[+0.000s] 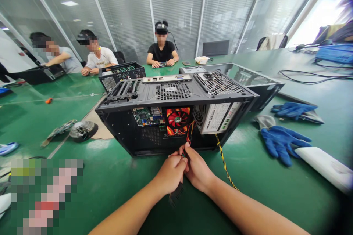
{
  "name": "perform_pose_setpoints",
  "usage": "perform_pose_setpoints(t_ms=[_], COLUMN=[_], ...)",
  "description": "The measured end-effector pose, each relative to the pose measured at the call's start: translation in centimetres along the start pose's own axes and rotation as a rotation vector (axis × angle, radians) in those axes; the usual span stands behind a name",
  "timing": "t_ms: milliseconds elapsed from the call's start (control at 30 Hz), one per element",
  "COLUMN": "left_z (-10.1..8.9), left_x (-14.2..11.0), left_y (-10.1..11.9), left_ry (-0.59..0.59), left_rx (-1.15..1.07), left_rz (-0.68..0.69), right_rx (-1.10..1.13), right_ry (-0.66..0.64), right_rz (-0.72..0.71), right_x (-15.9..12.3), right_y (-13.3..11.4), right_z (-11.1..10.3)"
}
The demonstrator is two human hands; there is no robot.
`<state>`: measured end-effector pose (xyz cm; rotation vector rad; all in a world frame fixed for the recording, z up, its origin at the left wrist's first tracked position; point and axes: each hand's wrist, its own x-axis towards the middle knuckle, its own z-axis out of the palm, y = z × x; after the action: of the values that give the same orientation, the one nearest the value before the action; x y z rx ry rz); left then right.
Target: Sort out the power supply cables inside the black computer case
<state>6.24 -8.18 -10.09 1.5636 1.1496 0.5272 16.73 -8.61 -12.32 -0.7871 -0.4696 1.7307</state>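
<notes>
A black computer case (116, 128) lies on the green table in front of me, its open side facing me. Inside are a motherboard (147, 115), a red cooling fan (178, 119) and a silver power supply (217, 117). My left hand (172, 170) and my right hand (200, 169) meet just before the case, fingers closed round a bundle of coloured power cables (190, 132) that comes out of it. Below my left hand hangs a dark, blurred cable end (176, 192). A yellow-and-black twisted cable (224, 161) trails from the power supply to the right.
Blue work gloves (281, 141) and a white object (325, 165) lie at the right. Behind stands another case (259, 88). At the left are a round metal part (82, 130) and an orange piece (49, 100). Across the table sit several people (162, 51).
</notes>
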Motion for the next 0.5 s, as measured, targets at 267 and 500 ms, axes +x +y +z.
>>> perform_pose_setpoints(t_ms=[267,500], left_z=[-0.01,-0.03], left_x=[-0.84,-0.46], left_y=[0.52,0.08], left_ry=[0.126,0.138], left_rx=[0.609,0.530], left_rz=[0.053,0.075], right_rx=[0.032,0.042], right_ry=[-0.040,-0.022], right_rz=[-0.025,-0.020], right_x=[-0.04,0.01], right_y=[-0.10,-0.07], right_z=[-0.05,0.00])
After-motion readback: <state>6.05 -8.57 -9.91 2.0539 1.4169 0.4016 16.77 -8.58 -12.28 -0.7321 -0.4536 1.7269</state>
